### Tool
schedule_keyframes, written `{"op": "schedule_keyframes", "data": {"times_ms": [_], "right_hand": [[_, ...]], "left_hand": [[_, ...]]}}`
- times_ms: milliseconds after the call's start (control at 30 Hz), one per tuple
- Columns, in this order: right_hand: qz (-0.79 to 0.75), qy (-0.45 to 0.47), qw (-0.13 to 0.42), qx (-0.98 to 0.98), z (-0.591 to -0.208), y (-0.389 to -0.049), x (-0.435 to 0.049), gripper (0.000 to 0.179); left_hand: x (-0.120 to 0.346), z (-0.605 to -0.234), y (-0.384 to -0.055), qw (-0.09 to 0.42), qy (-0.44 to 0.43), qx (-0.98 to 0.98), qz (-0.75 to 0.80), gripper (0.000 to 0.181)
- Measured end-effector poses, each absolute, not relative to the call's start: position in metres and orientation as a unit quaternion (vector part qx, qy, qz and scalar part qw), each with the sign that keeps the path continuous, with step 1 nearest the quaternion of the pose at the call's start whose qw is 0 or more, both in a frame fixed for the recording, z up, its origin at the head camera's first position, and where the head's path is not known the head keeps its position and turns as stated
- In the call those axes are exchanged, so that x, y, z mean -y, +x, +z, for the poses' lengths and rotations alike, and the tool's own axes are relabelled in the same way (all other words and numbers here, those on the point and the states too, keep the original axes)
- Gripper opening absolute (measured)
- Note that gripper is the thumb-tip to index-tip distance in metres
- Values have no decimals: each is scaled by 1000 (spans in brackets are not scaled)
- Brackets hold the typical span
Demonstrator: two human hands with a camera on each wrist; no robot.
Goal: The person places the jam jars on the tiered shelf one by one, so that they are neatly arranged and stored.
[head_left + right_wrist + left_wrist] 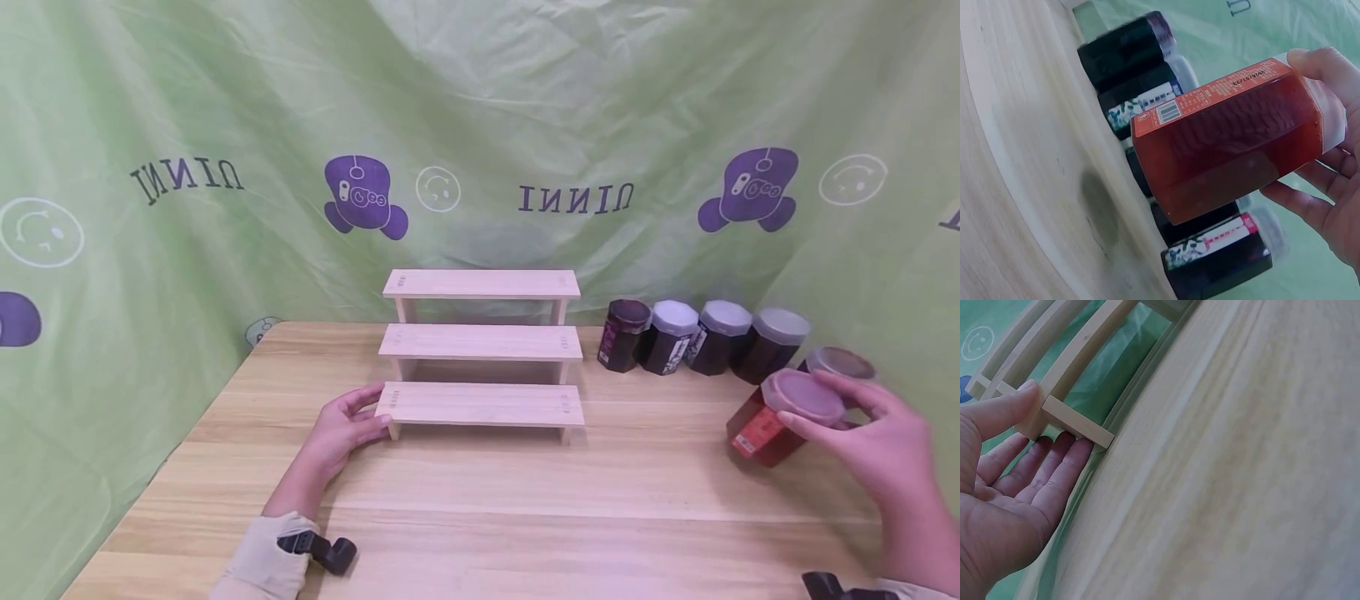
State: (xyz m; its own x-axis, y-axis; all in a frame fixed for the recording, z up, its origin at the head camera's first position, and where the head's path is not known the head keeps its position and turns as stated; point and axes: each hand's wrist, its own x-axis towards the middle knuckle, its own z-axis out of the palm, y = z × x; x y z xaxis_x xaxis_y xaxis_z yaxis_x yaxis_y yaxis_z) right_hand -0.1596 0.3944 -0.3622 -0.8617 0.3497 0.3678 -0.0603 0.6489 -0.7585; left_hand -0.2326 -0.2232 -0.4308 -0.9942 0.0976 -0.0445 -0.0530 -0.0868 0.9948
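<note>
A pale wooden three-step display riser (480, 403) stands at mid-table. My left hand (348, 427) grips the left end of its lowest step; in the left wrist view the thumb (1019, 403) lies on the board and the other fingertips touch the short leg (1077, 422). At the right, my right hand (873, 433) holds a red faceted jar (776, 429) by its lid end, thumb on one side and fingers on the other. The jar (1229, 137) tilts above the table, its orange label with a barcode facing the right wrist camera.
Several dark jars stand right of the riser: one with a dark lid (624, 337), others with whitish lids (670, 337), and one (840, 362) partly hidden behind the held jar. A green printed curtain (480, 100) hangs behind the wooden table (525, 533).
</note>
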Motion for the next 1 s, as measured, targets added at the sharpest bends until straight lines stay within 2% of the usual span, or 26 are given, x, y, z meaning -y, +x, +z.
{"op": "schedule_keyframes", "data": {"times_ms": [433, 733, 1000], "right_hand": [[415, -48, 260, 871, -358, -161, -371, 66], [388, -69, 239, 888, -354, -161, -352, 72], [385, -38, 265, 883, -352, -161, -331, 71]], "left_hand": [[223, -431, -233, 55, 13, -673, 737, 68], [224, -430, -234, 58, 11, -672, 738, 70], [224, -432, -235, 60, 6, -670, 740, 71]]}}
